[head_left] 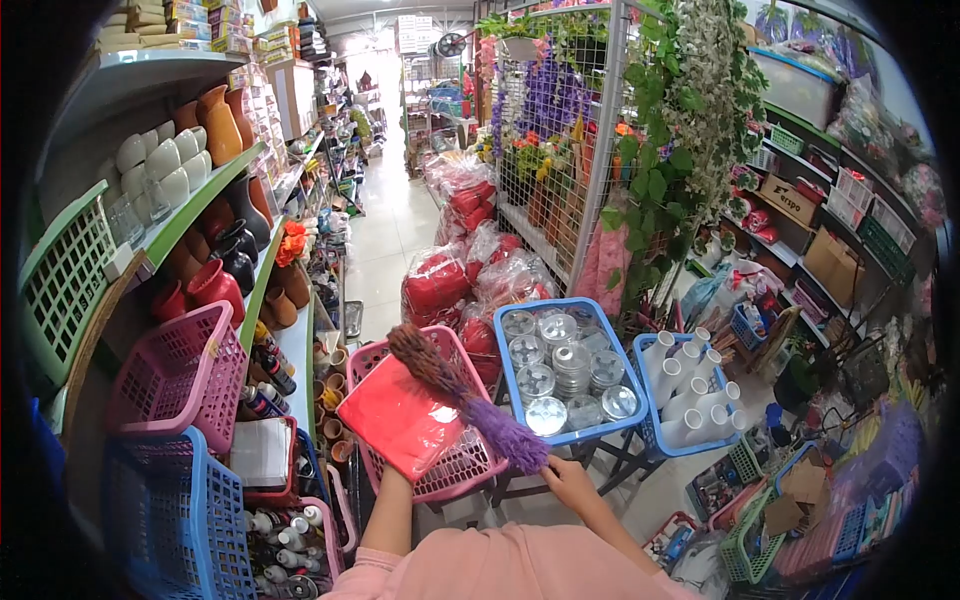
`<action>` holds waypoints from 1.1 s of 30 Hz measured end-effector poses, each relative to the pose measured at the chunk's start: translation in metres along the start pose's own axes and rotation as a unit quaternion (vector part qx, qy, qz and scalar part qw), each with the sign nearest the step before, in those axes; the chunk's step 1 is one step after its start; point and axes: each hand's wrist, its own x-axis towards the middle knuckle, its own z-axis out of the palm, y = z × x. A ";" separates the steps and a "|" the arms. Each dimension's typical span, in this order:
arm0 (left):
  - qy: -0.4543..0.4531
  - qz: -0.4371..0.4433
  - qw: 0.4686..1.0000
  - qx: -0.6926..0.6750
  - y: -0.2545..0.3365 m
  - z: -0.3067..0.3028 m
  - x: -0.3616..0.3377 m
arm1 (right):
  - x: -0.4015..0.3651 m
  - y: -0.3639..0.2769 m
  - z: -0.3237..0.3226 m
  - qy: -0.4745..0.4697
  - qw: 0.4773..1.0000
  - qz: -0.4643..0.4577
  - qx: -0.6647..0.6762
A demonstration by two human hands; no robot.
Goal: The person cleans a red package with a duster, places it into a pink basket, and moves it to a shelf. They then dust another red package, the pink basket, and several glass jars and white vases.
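My right hand [567, 481] holds the lower end of a bunch of purple artificial lavender [462, 396], which slants up and to the left over a pink basket [470, 478]. My left hand is hidden under a red plastic-wrapped packet [405, 415] that it holds up over the same basket; only the forearm [392, 515] shows. My pink sleeves fill the bottom of the view.
A blue basket [503, 350] of clear lidded jars and another blue basket [640, 395] of white tubes stand to the right. Shelves with vases, pots and a pink basket [180, 375] line the left. A wire rack [585, 150] of fake plants and bagged red goods border the aisle.
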 end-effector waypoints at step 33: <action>0.204 0.184 0.911 0.308 0.032 0.017 -0.133 | 0.183 -0.016 0.075 0.034 0.924 -0.276 -0.261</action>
